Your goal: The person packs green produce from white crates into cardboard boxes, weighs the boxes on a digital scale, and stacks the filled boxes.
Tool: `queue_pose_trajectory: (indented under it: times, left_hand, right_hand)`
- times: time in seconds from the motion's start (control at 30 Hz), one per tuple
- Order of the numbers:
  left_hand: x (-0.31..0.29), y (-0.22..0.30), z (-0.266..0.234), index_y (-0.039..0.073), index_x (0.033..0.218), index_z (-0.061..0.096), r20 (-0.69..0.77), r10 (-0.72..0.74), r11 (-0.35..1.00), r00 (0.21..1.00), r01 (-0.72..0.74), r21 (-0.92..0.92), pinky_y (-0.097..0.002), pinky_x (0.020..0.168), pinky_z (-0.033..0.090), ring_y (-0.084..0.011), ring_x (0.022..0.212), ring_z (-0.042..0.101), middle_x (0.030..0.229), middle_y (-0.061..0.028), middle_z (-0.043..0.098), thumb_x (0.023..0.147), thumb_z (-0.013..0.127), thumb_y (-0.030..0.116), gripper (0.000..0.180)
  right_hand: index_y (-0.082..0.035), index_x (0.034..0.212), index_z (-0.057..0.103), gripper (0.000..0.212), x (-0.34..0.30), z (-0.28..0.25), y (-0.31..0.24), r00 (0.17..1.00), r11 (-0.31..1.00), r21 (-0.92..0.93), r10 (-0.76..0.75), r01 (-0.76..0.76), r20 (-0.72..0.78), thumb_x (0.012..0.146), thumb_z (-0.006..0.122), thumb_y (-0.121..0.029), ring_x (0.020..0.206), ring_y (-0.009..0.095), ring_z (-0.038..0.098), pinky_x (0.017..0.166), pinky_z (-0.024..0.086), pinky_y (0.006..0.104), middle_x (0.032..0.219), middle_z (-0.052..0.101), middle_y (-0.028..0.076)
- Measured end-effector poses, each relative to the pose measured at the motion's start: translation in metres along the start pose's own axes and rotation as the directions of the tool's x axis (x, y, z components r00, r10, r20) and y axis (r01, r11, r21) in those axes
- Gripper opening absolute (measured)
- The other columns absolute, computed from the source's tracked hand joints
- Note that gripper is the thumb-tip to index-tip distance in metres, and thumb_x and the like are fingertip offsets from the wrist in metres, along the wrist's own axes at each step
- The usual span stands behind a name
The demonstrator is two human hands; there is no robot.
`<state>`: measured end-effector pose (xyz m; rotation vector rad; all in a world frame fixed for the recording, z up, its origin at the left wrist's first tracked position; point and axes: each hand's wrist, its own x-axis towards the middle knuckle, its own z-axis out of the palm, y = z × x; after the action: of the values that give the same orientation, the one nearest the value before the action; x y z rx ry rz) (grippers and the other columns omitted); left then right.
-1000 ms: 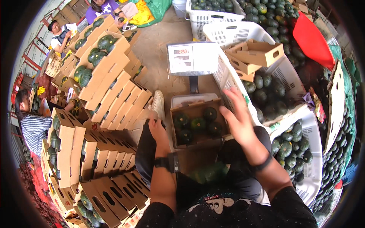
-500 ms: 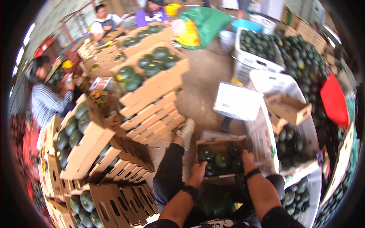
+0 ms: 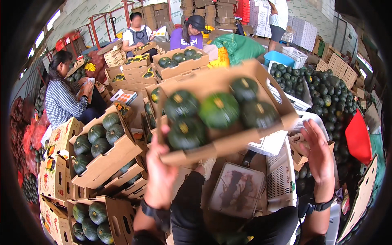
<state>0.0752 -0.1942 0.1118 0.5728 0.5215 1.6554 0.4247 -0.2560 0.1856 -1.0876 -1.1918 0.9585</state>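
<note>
A shallow cardboard box [image 3: 241, 141] is raised in front of me, its right side higher than its left. Several dark green pumpkins lie in it, with a brighter green pumpkin [image 3: 219, 110] in the middle. My left hand [image 3: 160, 177] grips the box by its near left corner, the fingers partly hidden by the wall. To the right of the box, my right hand [image 3: 317, 152] is held up with fingers stretched out and nothing in them, apart from the cardboard. Below the box is a pale square platform [image 3: 237, 191] with dark stains, between my legs.
Stacked cardboard boxes [image 3: 107, 161] of pumpkins stand at my left and ahead. White plastic crates [image 3: 281, 175] and a large pumpkin heap [image 3: 326, 96] are on the right, beside a red sheet-like object [image 3: 359, 136]. Several people are nearby, one in a checked shirt [image 3: 65, 100] at left.
The pumpkin box has risen from low between my legs to chest height, moving forward and left. My right hand has come off it and opened. The stained platform is now uncovered; my view has tilted up.
</note>
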Motion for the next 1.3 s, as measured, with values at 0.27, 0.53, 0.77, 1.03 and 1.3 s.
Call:
queue_pose_trajectory:
  times: [0.27, 0.53, 0.77, 1.03, 1.3]
  left_hand:
    - [0.190, 0.074, -0.088, 0.010, 0.105, 0.058, -0.138, 0.066, 0.935, 0.988, -0.013, 0.355, -0.0355, 0.082, 0.043, -0.0221, 0.089, 0.052, 0.092, -0.0063, 0.057, 0.071, 0.047, 0.012, 0.036]
    - [0.237, 0.055, -0.153, 0.014, 0.125, 0.047, -0.211, 0.033, 0.946, 0.977, 0.038, 0.321, -0.0434, 0.085, 0.048, -0.0280, 0.095, 0.059, 0.108, -0.0111, 0.059, 0.085, 0.041, 0.018, 0.041]
    - [0.208, 0.060, -0.123, 0.016, 0.130, 0.044, -0.261, -0.056, 0.967, 0.964, 0.117, 0.226, -0.0434, 0.100, 0.033, -0.0270, 0.118, 0.046, 0.128, -0.0119, 0.049, 0.088, 0.045, 0.035, 0.046]
    - [0.036, -0.005, -0.019, 0.013, 0.140, 0.027, 0.060, 0.475, 0.572, 0.878, -0.359, 0.738, -0.0423, 0.107, 0.019, -0.0264, 0.131, 0.030, 0.143, -0.0102, 0.033, 0.092, 0.038, 0.040, 0.056]
    - [-0.082, -0.143, 0.001, 0.007, 0.136, 0.036, 0.413, -0.635, 0.761, 0.653, 0.440, 0.476, -0.0436, 0.104, 0.026, -0.0277, 0.126, 0.036, 0.136, -0.0159, 0.039, 0.090, 0.038, 0.051, 0.063]
  right_hand:
    - [-0.004, 0.114, 0.053, 0.041, -0.139, -0.088, 0.094, 0.999, 0.461, -0.887, -0.013, -0.025, -0.035, 0.079, 0.064, -0.024, 0.118, 0.035, 0.042, 0.097, 0.036, 0.0407, 0.124, 0.045, 0.021]
    - [-0.007, 0.099, 0.062, 0.036, -0.144, -0.116, 0.120, 0.932, 0.415, -0.904, 0.356, -0.098, 0.062, 0.075, 0.065, -0.034, 0.089, 0.032, 0.059, 0.077, 0.048, 0.0399, 0.094, 0.061, 0.014]
    - [-0.008, 0.115, 0.055, 0.047, 0.030, -0.230, 0.186, 0.924, -0.462, -0.874, -0.381, -0.151, 0.042, 0.076, 0.062, -0.033, 0.111, 0.027, 0.051, 0.097, 0.033, 0.0408, 0.121, 0.053, 0.013]
    - [-0.004, 0.088, 0.057, 0.024, -0.041, -0.234, 0.115, 0.531, 0.566, -0.657, -0.399, -0.499, -0.747, 0.089, 0.053, -0.028, 0.063, 0.026, 0.059, 0.070, 0.045, 0.0313, 0.069, 0.060, 0.012]
    - [-0.005, 0.101, 0.056, 0.033, -0.237, -0.053, 0.121, 0.914, 0.878, 0.339, 0.393, -0.339, -0.105, 0.096, 0.043, -0.035, 0.088, 0.009, 0.052, 0.079, 0.045, 0.0284, 0.096, 0.059, 0.001]
